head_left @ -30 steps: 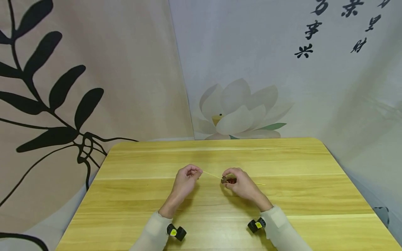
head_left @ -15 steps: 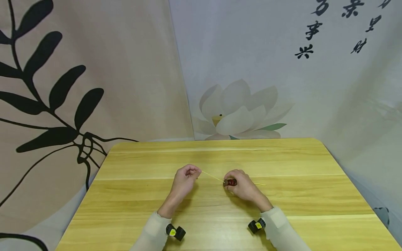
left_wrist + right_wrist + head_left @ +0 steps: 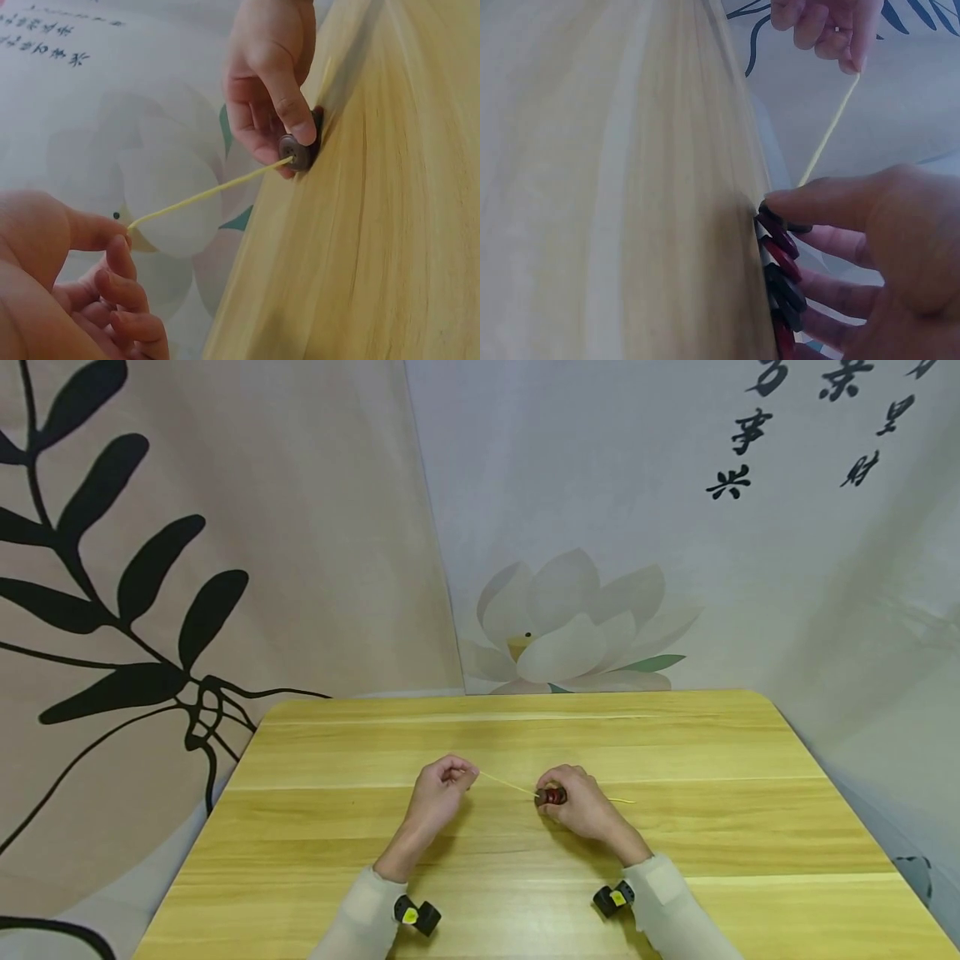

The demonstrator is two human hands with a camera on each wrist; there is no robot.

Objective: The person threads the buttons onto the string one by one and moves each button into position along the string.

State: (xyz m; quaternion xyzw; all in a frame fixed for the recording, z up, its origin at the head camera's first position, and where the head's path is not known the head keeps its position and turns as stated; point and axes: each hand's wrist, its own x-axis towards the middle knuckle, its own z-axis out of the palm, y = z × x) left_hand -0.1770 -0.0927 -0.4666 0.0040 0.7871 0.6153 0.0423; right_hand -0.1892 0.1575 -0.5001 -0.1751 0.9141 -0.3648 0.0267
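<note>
Between thumb and forefinger my left hand pinches one end of a yellow string. The string runs taut to a dark brown round button with several holes, and passes through one of them. My right hand pinches this button between thumb and fingers. Behind it, in the right wrist view, a row of dark and red buttons lies overlapped along the table edge of my fingers. The string's path inside the row is hidden. Its tail comes out to the right of my right hand.
A light wooden table lies under both hands. A hanging cloth printed with leaves, a lotus and characters stands behind it. Each wrist wears a small black camera.
My right hand has shifted slightly right and turned, so more of the button row shows. My left hand has drawn slightly left, with the string still stretched between the hands.
</note>
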